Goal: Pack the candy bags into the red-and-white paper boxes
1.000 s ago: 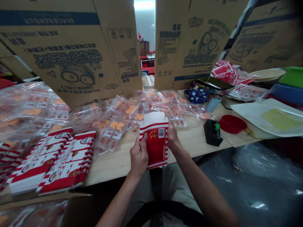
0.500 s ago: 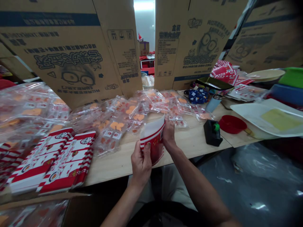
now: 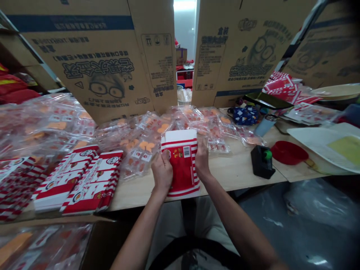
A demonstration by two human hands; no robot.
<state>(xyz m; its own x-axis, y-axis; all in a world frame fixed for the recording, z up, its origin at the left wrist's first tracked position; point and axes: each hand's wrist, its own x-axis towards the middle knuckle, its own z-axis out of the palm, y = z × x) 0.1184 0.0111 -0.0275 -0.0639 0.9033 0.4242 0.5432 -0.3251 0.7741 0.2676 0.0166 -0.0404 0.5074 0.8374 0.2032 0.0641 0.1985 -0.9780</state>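
A red and white printed cardboard box [image 3: 181, 170] with striped sides and a barcode is held upright between my two hands, above the table's front edge. My left hand [image 3: 162, 170] grips its left side, the thumb lying on the red face. Closed along the right edge is my right hand [image 3: 201, 157], its fingers partly hidden behind the box. A white flap stands up at the top. Behind the box, clear plastic packets [image 3: 140, 153] with orange pieces and small printed squares lie heaped. To the left, flat folded boxes [image 3: 94, 180] of the same red and white print are stacked.
Large cardboard cartons [image 3: 107, 63] wall off the back. On the right are a black tape dispenser [image 3: 261, 161], a red round dish [image 3: 289, 153], a pale blue bottle [image 3: 265, 125] and a white basket [image 3: 309, 138]. More packets fill a carton [image 3: 95, 240] at lower left.
The box has turned from an angled side view so its broad red face with the barcode shows. Both hands keep hold of its sides. The view has swung slightly left.
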